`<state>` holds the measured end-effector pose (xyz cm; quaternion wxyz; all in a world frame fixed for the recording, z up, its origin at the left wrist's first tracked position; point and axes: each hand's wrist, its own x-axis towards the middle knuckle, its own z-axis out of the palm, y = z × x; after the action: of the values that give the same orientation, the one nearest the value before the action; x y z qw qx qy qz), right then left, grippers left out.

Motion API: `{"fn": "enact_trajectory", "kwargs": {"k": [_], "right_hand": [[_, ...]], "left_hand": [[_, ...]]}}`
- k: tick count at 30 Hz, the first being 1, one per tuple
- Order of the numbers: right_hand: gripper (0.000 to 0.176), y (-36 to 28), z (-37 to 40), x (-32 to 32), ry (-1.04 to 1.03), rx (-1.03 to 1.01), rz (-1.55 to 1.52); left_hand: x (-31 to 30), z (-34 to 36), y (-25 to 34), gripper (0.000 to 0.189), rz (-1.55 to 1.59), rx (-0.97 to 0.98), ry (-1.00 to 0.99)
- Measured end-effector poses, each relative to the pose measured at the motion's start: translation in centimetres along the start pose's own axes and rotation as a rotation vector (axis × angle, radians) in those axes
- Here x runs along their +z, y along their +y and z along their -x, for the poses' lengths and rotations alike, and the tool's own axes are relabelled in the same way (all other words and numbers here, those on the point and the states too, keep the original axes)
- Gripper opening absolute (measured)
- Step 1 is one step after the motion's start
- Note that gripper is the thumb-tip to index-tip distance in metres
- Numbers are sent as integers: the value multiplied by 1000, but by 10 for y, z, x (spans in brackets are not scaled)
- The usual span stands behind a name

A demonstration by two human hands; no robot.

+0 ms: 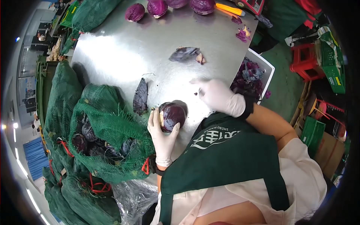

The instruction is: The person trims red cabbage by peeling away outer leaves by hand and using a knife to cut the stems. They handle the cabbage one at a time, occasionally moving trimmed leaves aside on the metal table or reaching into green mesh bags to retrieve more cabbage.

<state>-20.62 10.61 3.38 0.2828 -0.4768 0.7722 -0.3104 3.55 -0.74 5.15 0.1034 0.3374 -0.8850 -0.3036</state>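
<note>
My left hand (162, 140), in a white glove, is wrapped round the lower left side of a red cabbage (174, 117) standing on the metal table (116, 48). My right hand (223, 98), also gloved, is to the right of the cabbage and apart from it. Its fingers are smeared by motion, so I cannot make out whether they hold anything. A loose dark cabbage leaf (140, 97) rests on the table just left of the cabbage. More peeled leaves (184, 54) lie farther back.
Several trimmed red cabbages (135, 12) line the far edge, beside an orange-handled tool (230, 9). Left of me stands an open green mesh sack (112, 165) of cabbages, among other full sacks (62, 93). A white bin (268, 71) of leaves is at the table's right.
</note>
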Motion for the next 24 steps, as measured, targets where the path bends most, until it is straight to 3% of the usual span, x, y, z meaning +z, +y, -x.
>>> {"fn": "enact_trajectory", "kwargs": {"k": [2, 4, 5, 10, 12, 16, 21, 24], "right_hand": [[39, -24, 5, 24, 51, -269, 83], [53, -30, 5, 47, -50, -201, 64], [61, -29, 4, 53, 14, -316, 91], [65, -41, 6, 46, -170, -199, 260], [63, -40, 7, 50, -27, -222, 490], [60, -38, 2, 52, 62, -196, 538], [43, -40, -29, 34, -209, -59, 343], [37, -32, -45, 37, -246, -69, 380]], "left_hand": [[8, -3, 6, 100, 88, -131, 120], [15, -4, 7, 103, 69, -134, 180], [18, -5, 6, 102, -26, -86, 187], [26, -8, 12, 98, -175, -101, 162], [30, -13, 15, 98, -185, -74, 187], [36, -21, 22, 95, -257, -36, 216], [34, -33, 31, 92, -273, -75, 200], [33, -38, 35, 93, -273, -63, 210]]}}
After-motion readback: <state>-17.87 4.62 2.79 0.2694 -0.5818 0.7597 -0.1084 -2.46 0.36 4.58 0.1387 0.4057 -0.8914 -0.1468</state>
